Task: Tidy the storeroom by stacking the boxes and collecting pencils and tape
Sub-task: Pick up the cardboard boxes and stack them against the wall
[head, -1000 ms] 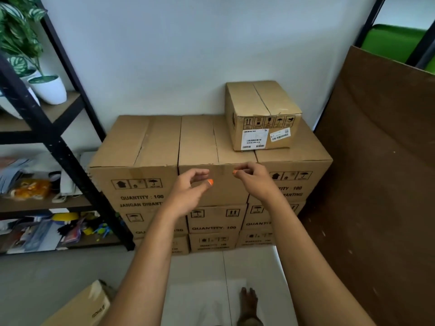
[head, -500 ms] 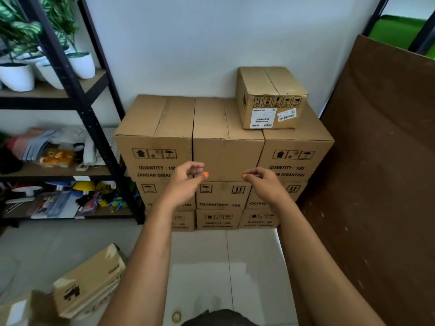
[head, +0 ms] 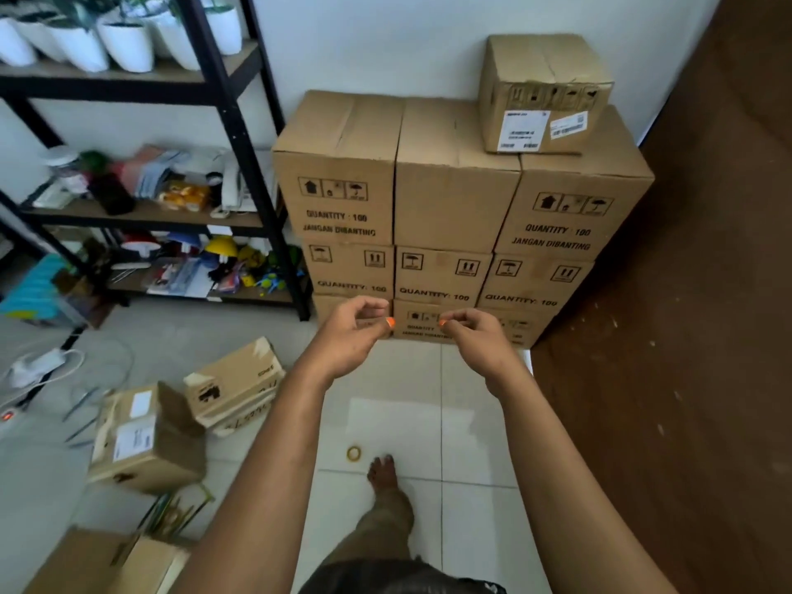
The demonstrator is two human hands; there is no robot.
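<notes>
The stacked boxes (head: 454,216) stand upright against the far wall, printed "QUANTITY : 100" and "JANGAN DIBANTING"; a small labelled box (head: 542,94) tops the right end, its print blurred. Near left, loose boxes (head: 148,439) lie tilted on the floor (head: 398,422). My left hand (head: 349,336) and right hand (head: 475,336) hover with each grip loosely curled, empty.

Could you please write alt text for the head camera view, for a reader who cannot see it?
A person's empty left hand and right hand, fingers loosely curled, reach toward a wall of stacked boxes with a small box on top. Loose boxes, pencils and a tape roll lie on the floor.
</notes>
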